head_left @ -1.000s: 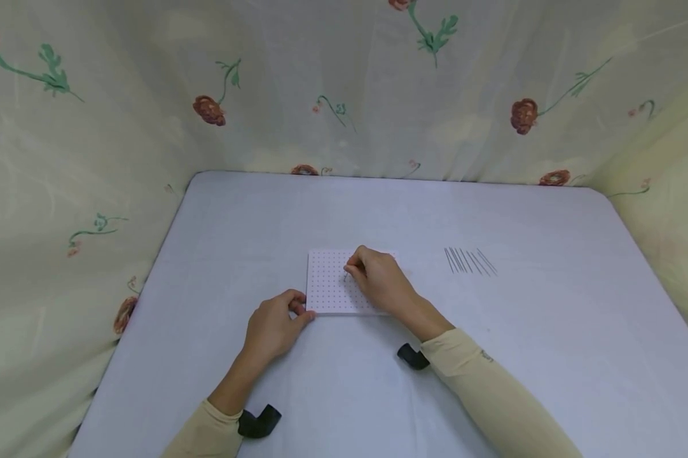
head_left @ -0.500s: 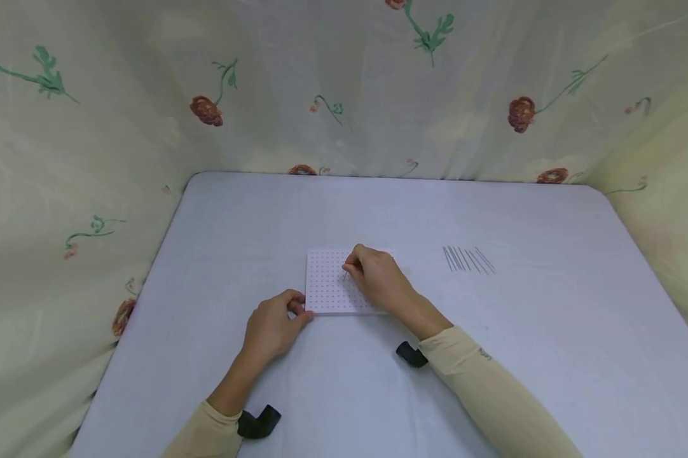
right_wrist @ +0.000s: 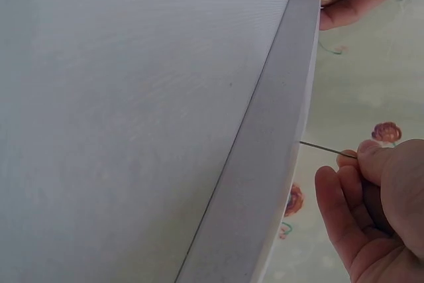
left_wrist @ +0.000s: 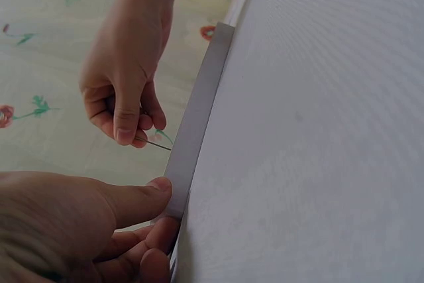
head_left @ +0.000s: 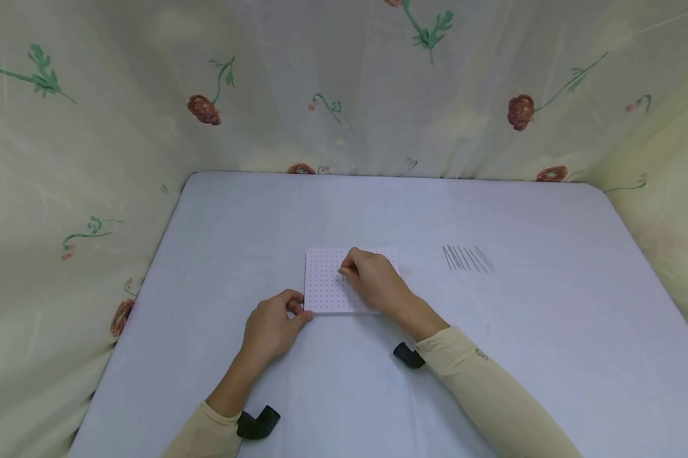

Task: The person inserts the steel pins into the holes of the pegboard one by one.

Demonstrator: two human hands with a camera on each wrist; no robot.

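Observation:
A white board (head_left: 321, 280) with rows of small holes lies flat on the table. My left hand (head_left: 272, 326) grips its near left corner, thumb on the front edge and curled fingers at the left side. Above the middle of the board, my right hand (head_left: 378, 280) pinches a thin metal pin (right_wrist: 328, 149) between thumb and fingertips. The pin's free end reaches the board's top face in the right wrist view; whether it sits in a hole cannot be told. Right of the board lie several similar thin pins (head_left: 468, 258), roughly side by side.
The table (head_left: 538, 305) is covered in white cloth. Curtains (head_left: 367, 83) with printed flowers hang behind it and at both sides. A black curved piece (head_left: 258, 422) shows by the left wrist, another black piece (head_left: 408, 355) by the right wrist.
My right hand has shifted slightly left over the board, still pinching the pin. The left hand keeps its grip on the corner. The head view has drifted a little.

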